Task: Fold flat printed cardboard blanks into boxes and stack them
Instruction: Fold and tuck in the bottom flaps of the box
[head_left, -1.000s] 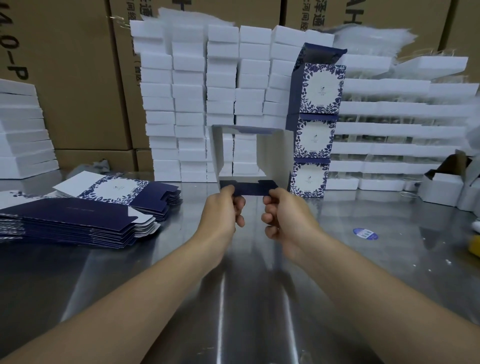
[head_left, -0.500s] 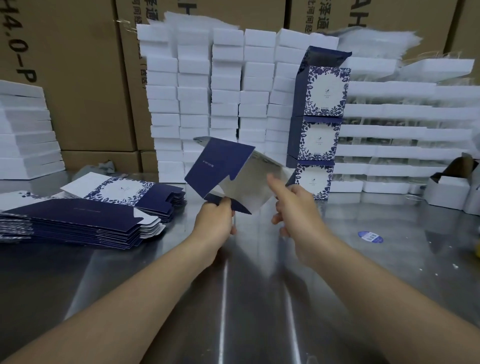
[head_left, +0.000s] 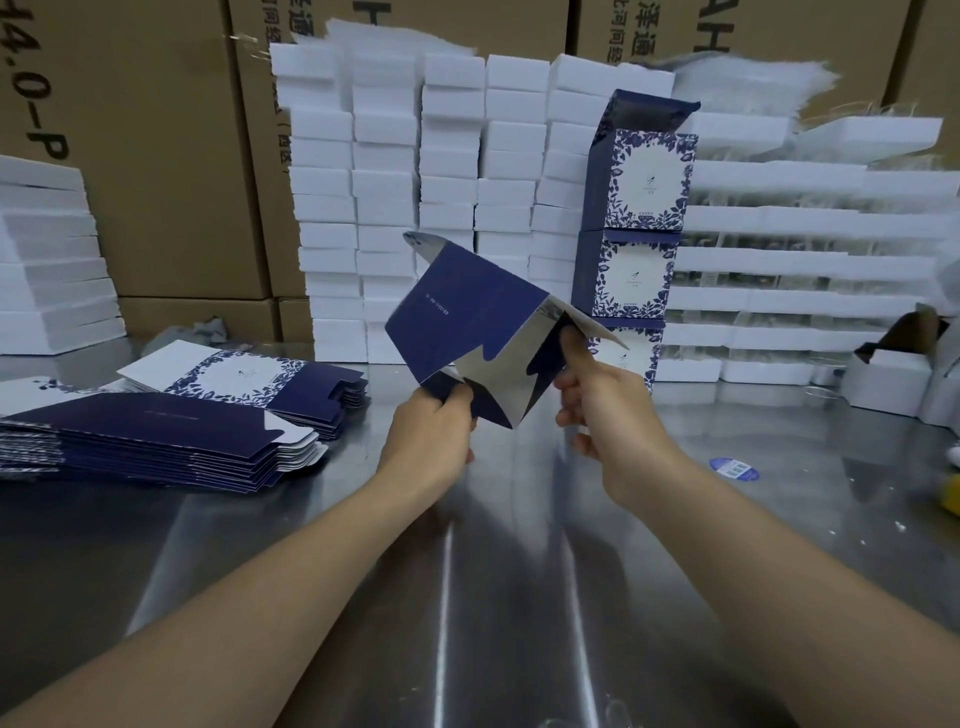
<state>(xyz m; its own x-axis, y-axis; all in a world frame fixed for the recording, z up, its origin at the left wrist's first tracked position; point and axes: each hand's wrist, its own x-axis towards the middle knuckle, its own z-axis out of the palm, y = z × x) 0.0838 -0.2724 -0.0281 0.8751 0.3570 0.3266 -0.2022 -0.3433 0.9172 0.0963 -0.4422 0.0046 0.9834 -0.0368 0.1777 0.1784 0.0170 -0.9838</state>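
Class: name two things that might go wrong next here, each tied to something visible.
The half-folded box is held in mid-air by the left hand and right hand; its loose flaps may crease or mis-tuck. The stack of finished boxes stands three high; a fourth might topple it.

Both hands, left (head_left: 434, 421) and right (head_left: 597, 402), hold a half-folded blue box (head_left: 467, 312).

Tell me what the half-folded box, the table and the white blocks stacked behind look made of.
Box: thin card, matt navy print outside, shiny silvery lining inside; it holds sharp creases. Table: metal, probably brushed stainless steel, going by the streaky reflections. White blocks: likely foam, matt with slightly ragged edges; hard to be sure.
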